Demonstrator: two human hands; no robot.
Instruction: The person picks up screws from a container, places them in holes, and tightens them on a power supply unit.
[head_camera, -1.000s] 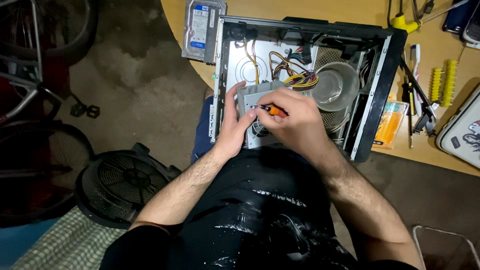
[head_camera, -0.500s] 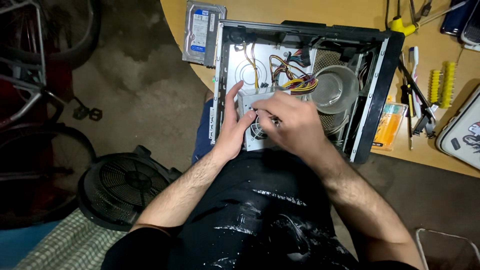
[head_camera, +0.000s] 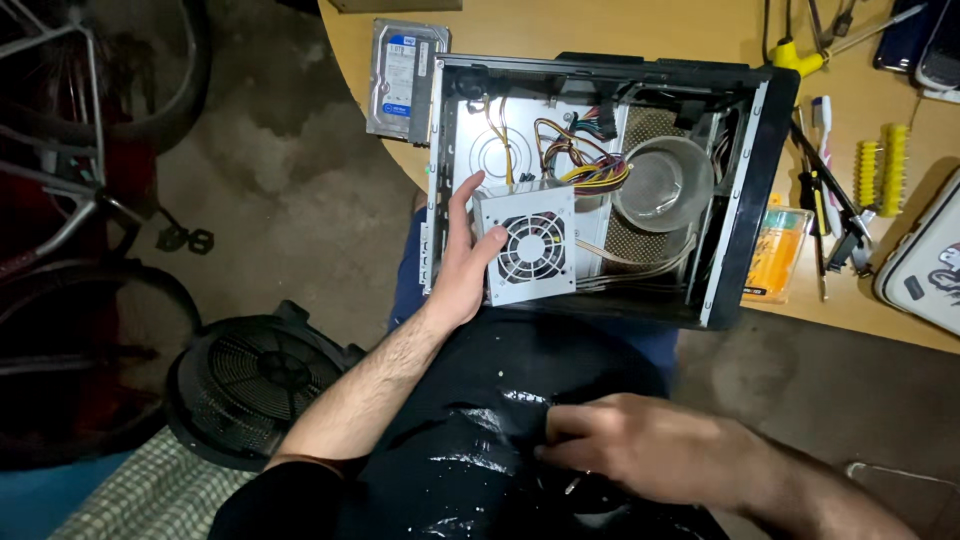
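Things lying around the tabletop and the floor

A grey hard drive is lying flat on the tabletop near its round edge. Yellow screwdriver bits are sitting beside an orange packet. A black round fan is resting on the floor, and a bicycle is standing nearby.

The left hand grips the grey power supply unit inside the open pc case. Right hand rests on the lap w/ fingers curled.
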